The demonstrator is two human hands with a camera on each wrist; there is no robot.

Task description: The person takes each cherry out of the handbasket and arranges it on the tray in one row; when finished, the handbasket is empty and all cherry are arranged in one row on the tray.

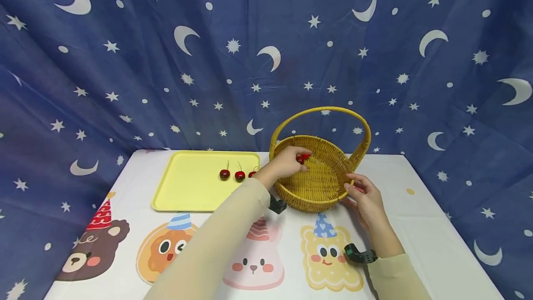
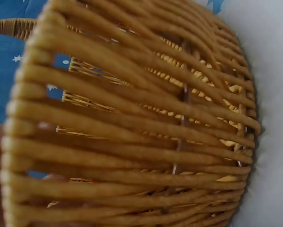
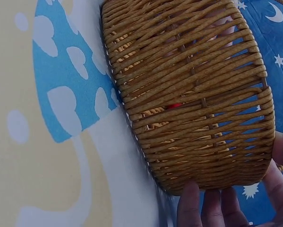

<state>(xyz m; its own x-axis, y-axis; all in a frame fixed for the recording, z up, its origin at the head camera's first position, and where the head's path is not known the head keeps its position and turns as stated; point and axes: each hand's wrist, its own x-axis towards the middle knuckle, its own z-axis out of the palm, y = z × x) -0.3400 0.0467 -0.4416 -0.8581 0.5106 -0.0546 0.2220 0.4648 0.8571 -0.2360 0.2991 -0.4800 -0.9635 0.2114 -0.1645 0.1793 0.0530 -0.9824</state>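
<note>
A yellow-brown wicker basket (image 1: 314, 202) with a tall arched handle stands on the table. My left hand (image 1: 287, 162) reaches in over its left rim, fingers spread apart from the thumb. Red cherries (image 1: 300, 159) show between those fingers and the thumb, partly covered by the hand; the thumb tip looks apart from them. With my right hand (image 1: 366, 198) I hold the basket's right rim, the fingers (image 3: 212, 208) lying along its outer wall. Through the weave a spot of red (image 3: 173, 105) shows in the right wrist view. The basket wall mostly covers my left hand in its wrist view.
Left of the basket lies a pale yellow tray (image 1: 187, 193). On its right side are dark red cherries (image 1: 239, 176) with stems, one partly behind my left wrist. A white tablecloth (image 1: 420, 235) with cartoon figures covers the table; a blue star-and-moon curtain (image 1: 291, 82) hangs behind.
</note>
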